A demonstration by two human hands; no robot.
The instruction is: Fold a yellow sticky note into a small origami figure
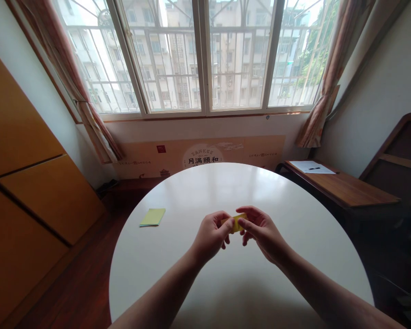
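While a green paper pad (153, 217) lies well to the L on the rd. white table (301, 233), a wooden side table (356, 189) w/ white sheet (303, 165) & dark pen (314, 168) stands beyond its R edge. L hand (210, 230) & R hand (265, 230) both have thumb & fingers clamped on a small yellow piece (239, 224), btwn them over the table; fingers hide part, exact shape unclear. Looks thin, papery; table's smooth, glossy.

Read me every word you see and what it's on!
"月满颐和", on the beige banner.
"ANKEE", arched above it, first letter unclear.
Line below: mostly hidden by the table.
Too small: side script, red square's marks, any writing on the white paper.
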